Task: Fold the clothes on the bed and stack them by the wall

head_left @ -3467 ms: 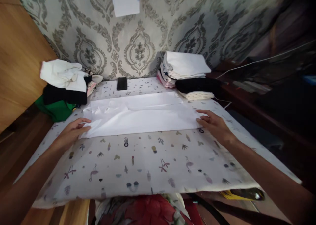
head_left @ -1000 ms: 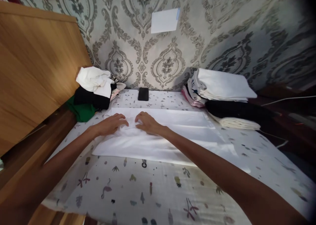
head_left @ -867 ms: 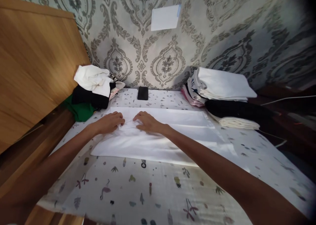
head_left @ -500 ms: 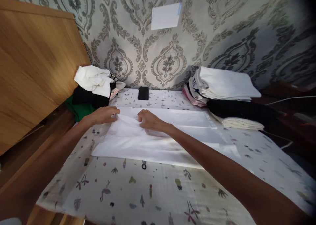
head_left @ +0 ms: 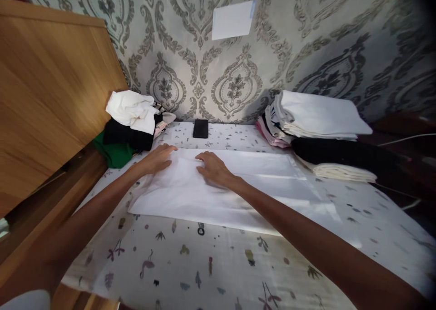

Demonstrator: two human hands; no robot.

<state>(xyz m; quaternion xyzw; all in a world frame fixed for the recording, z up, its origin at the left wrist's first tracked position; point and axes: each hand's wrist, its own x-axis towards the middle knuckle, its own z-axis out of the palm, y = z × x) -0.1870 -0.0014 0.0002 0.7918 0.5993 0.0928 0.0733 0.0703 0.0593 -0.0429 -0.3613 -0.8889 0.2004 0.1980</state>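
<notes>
A white cloth garment point(head_left: 190, 203) lies spread in a long, folded strip across the patterned sheet point(head_left: 170, 264), with light wrinkles near its left end. My left hand point(head_left: 157, 159) rests at the cloth's far left corner, thumb and fingers apart. Over the upper left part of the cloth is my right hand point(head_left: 214, 168), its fingers loosely bent and spread from the thumb, touching the fabric. Neither hand grips anything. My right forearm crosses above the cloth and hides part of its near edge.
A black phone-like slab point(head_left: 200, 129) lies near the wall. At the back left is a loose clothes heap point(head_left: 131, 112) beside a wooden cabinet point(head_left: 57, 74). Folded clothes point(head_left: 320, 115) are stacked at the back right, with a black folded garment point(head_left: 334, 153) in front.
Both hands have loosened from their pinch on the white garment. The raised fold between them now lies flatter. My left hand has shifted slightly right.
</notes>
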